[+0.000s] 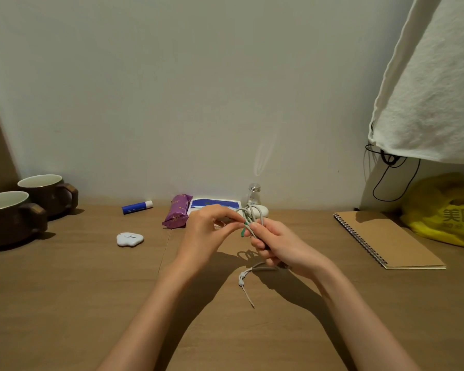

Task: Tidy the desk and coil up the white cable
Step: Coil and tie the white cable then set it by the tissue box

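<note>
Above mid brown wooden worktop (78,303), right hand (281,245) grips looped thin white cable (252,214), fingers curled round the bundle; cable tail trails down below the fist. Left hand (206,231) pinches same bundle near its top, just beside small green tie (243,232). Two dark brown ceramic mugs (14,218) far left, kraft spiral notebook (386,239) right.

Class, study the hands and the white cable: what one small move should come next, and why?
Probably the left hand should wind the green tie round the white cable, because the right hand grips the loops gathered and the left pinches the tie beside them; one end hangs loose below.
</note>
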Available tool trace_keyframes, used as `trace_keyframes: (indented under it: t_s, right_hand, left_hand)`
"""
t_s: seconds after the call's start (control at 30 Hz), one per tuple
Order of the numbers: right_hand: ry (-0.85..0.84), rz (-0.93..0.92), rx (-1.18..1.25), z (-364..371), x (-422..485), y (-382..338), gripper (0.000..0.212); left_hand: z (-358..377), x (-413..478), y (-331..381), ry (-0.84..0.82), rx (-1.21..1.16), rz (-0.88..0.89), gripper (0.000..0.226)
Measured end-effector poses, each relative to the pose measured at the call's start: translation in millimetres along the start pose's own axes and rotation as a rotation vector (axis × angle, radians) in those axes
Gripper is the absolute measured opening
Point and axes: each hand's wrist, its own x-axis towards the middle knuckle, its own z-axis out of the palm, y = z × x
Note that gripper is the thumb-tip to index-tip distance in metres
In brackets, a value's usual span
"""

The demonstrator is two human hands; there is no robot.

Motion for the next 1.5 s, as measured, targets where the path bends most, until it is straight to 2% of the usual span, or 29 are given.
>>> trace_keyframes:
  t_s: [0.13,0.23,0.37,0.47,0.7,0.87,0.97,1.17,1.33,1.5]
  right_hand:
    - [0.01,-0.024,-0.07,-4.4,-3.9,-2.2,0.024]
    - [0.027,-0.019,-0.118,-13.9,-7.8,-2.5,0.022]
    - [-0.006,0.014,-0.171,-21.4,-12.3,-1.8,0.025]
    - [-0.062,0.065,-0.252,-21.7,-13.9,-2.2,0.027]
    - [-0.197,0.145,-0.327,-21.5,-13.3,-1.5,0.022]
    - [-0.235,0.163,-0.293,-22.0,-12.2,0.9,0.027]
    - [-0.24,0.167,-0.323,-23.4,-10.6,3.1,0.026]
    - [-0.225,0.137,-0.429,-25.1,-10.1,3.4,0.028]
    - [-0.154,0.073,-0.51,-24.7,-9.2,3.4,0.029]
    - [-0.023,-0.023,-0.431,-23.2,-9.6,2.4,0.023]
  left_hand:
    - [-3.4,-0.1,1.9,0.087,0.124,0.072,0.028]
    - [-7.6,-0.4,-0.2,0.13,0.368,0.226,0.044]
    - [7.7,0.8,-3.1,-0.098,0.632,0.479,0.073]
    - [18.9,-0.2,-5.4,-0.238,0.747,0.488,0.089]
    - [25.2,-1.9,-6.3,-0.316,0.708,0.489,0.062]
    - [27.4,-7.2,7.0,-0.517,0.676,0.208,0.047]
    - [34.0,-11.8,-0.2,-0.54,0.597,0.136,0.052]
    - [41.7,-7.7,-10.2,-0.633,0.582,0.005,0.046]
    - [31.9,-14.6,-13.2,-0.557,0.543,0.05,0.043]
    - [18.3,-12.6,-24.1,-0.425,0.481,0.018,0.019]
